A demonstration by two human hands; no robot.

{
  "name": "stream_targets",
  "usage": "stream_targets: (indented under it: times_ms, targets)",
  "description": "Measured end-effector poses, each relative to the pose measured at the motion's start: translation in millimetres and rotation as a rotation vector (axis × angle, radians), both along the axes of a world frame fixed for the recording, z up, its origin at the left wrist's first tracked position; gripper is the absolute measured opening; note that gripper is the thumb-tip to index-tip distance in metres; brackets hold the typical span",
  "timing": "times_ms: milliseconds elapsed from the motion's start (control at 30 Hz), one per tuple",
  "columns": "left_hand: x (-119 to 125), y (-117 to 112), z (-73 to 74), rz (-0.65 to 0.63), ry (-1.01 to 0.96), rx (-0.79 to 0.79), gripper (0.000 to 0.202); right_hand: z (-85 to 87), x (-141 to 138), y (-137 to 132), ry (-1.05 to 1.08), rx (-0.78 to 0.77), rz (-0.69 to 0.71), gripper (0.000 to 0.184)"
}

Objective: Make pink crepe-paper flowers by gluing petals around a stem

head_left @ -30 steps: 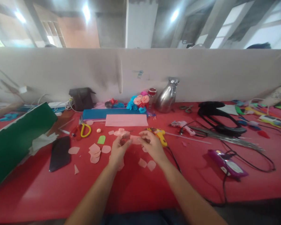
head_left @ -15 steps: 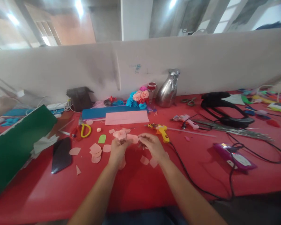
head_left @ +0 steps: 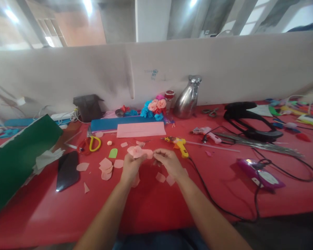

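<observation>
My left hand (head_left: 131, 169) is closed on a pink paper flower (head_left: 135, 151), held just above the table. A pink petal (head_left: 147, 153) sticks out from the flower's right side. My right hand (head_left: 168, 161) pinches the outer end of that petal between thumb and fingers. Loose pink petals (head_left: 106, 168) lie in a small pile to the left, with a green rounded cutout (head_left: 113, 153) near them. More petals (head_left: 160, 177) lie below my right hand. To its right rests a yellow glue gun (head_left: 181, 146).
Yellow-handled scissors (head_left: 95, 143), a dark phone (head_left: 67, 171) and a green board (head_left: 23, 166) are at left. Behind stand finished paper flowers (head_left: 156, 107) and a steel jug (head_left: 188, 99). A black cord (head_left: 211, 198) crosses the right side, near a purple packet (head_left: 261, 175).
The flower in my left hand has tilted slightly, and the petal has shifted a little closer to it. My right hand has moved slightly left with the petal's end.
</observation>
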State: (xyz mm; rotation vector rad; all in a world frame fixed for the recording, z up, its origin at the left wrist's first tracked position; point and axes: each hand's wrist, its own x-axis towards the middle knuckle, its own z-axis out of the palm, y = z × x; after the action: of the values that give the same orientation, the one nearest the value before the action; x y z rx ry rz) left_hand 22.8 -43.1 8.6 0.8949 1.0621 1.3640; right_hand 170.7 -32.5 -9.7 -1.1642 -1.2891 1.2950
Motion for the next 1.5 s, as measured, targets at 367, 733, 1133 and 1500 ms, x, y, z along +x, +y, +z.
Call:
stream_targets:
  times_ms: [367, 733, 1133, 1500]
  targets:
    - [0.2, 3.6, -2.1, -0.038, -0.105, -0.108, 0.053, 7.2, 1.0, -1.6, 0.012, 0.017, 0.009, 0.013]
    - [2.5, 0.8, -0.8, -0.08, -0.123, -0.098, 0.049, 4.1, 2.6, -2.4, -0.011, 0.035, 0.043, 0.011]
    - [3.1, -4.0, 7.2, -0.117, -0.165, -0.136, 0.056, 6.5, -2.4, -5.3, 0.064, -0.008, 0.023, 0.011]
    - [6.1, -4.9, 4.5, -0.144, -0.178, -0.094, 0.031, 4.3, -3.1, -5.6, 0.113, -0.011, 0.076, 0.011]
